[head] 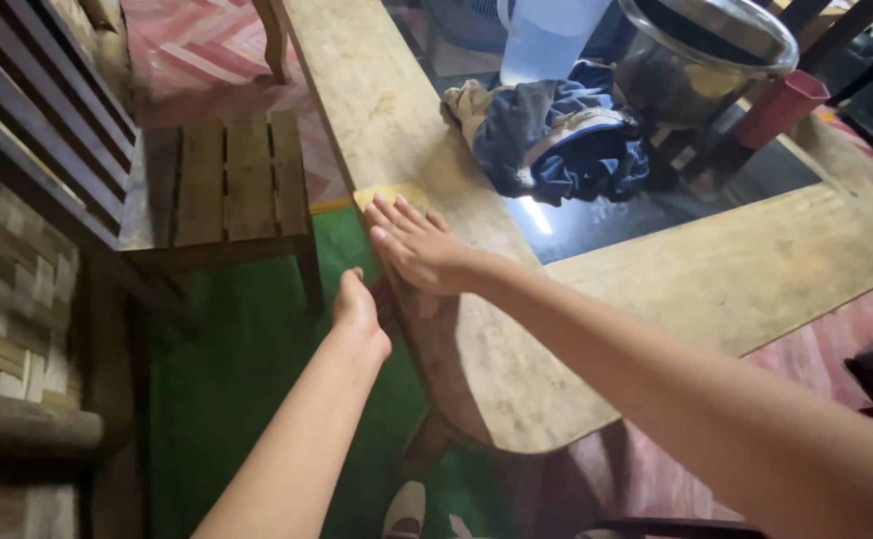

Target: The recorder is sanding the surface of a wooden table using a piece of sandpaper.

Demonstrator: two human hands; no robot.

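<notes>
I stretch both my arms out in front. My right hand lies flat, fingers straight. My left hand is curled, just below it.

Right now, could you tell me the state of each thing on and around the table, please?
Right hand: flat, pressing the yellow cloth on the table edge.
Left hand: cupped below the table rim, apart from the cloth.
Blue garment: crumpled.
Pot: glass lid on.
Wooden chair: unoccupied.

Wooden chair, green floor mat, patterned red rug.
</notes>
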